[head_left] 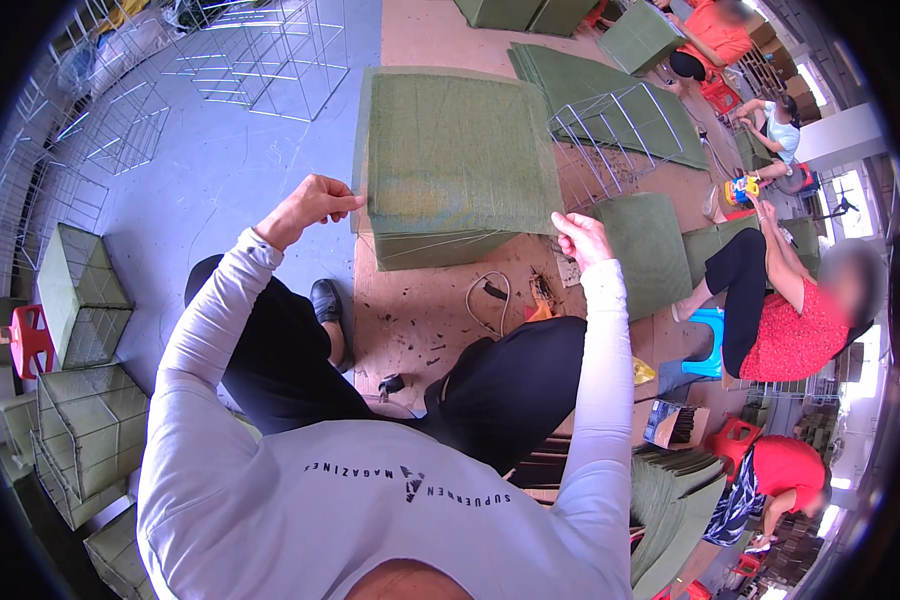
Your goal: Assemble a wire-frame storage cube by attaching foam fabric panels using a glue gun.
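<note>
A thin green mesh cloth point(460, 130) is spread over the top of a green fabric-covered box point(430, 250) in front of me. My left hand point(310, 208) pinches the cloth's near left corner between thumb and fingers. At the near right corner, my right hand point(582, 238) grips the cloth the same way. The near edge runs taut between both hands, and loose threads hang from it. Below that edge the box's front face shows; the cloth hides its top.
Bare wire frames point(270, 65) stand at the far left, and another wire frame point(620, 130) lies right of the cloth on flat green sheets point(570, 75). Covered boxes point(85, 430) fill the left side. A white cable point(470, 308) lies near my knees. Several people sit working at right.
</note>
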The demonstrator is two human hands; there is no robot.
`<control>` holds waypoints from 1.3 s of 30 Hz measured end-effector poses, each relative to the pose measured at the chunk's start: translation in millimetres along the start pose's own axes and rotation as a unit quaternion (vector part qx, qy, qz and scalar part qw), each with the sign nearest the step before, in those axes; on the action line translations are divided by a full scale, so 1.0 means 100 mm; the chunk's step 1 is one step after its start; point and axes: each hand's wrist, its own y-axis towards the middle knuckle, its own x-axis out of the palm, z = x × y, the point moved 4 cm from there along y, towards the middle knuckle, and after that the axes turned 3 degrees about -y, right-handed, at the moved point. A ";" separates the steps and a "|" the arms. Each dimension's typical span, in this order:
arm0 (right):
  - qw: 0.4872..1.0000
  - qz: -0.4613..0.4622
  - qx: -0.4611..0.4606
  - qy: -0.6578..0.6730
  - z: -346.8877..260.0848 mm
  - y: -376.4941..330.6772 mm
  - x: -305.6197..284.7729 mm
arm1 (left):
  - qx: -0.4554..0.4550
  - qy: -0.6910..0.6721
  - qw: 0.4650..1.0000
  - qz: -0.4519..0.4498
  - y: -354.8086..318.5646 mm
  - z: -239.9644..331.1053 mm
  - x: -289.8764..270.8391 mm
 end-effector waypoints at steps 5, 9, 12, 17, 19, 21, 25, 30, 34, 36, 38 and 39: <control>1.000 0.017 -0.001 0.012 0.01 0.01 -0.03 | 0.002 0.007 1.000 -0.015 -0.06 0.04 0.04; 1.000 -0.007 0.013 0.004 0.01 0.01 0.00 | -0.001 -0.006 1.000 -0.023 -0.07 0.02 0.07; 1.000 -0.021 0.015 -0.001 0.02 0.01 0.02 | -0.018 -0.017 0.999 -0.038 -0.07 -0.01 0.10; 0.999 -0.034 -0.003 -0.006 0.02 0.00 0.03 | -0.015 -0.045 0.997 -0.057 -0.04 -0.11 0.11; 1.000 -0.029 0.000 -0.011 0.02 0.00 0.03 | -0.018 -0.052 0.997 -0.057 -0.04 -0.12 0.11; 1.000 -0.029 -0.001 -0.010 0.02 0.00 0.04 | -0.027 -0.051 0.997 -0.058 -0.05 -0.11 0.12; 1.000 -0.019 0.008 -0.021 0.00 -0.04 0.05 | -0.039 -0.055 0.996 -0.066 -0.06 -0.07 0.13; 0.999 -0.022 -0.009 -0.026 0.06 0.02 -0.01 | -0.021 -0.054 0.996 -0.067 -0.03 -0.08 0.13; 0.999 -0.023 -0.012 -0.036 0.04 0.04 0.03 | -0.012 -0.046 0.996 -0.080 -0.01 -0.13 0.10; 0.999 -0.019 -0.009 -0.037 0.05 0.03 0.01 | -0.007 -0.046 0.996 -0.079 0.00 -0.11 0.11; 0.999 -0.021 -0.007 -0.036 0.05 0.03 0.01 | -0.004 -0.041 0.996 -0.076 -0.01 -0.09 0.12; 0.999 -0.027 -0.010 -0.044 0.04 0.02 0.01 | -0.001 -0.036 0.997 -0.073 -0.01 -0.08 0.12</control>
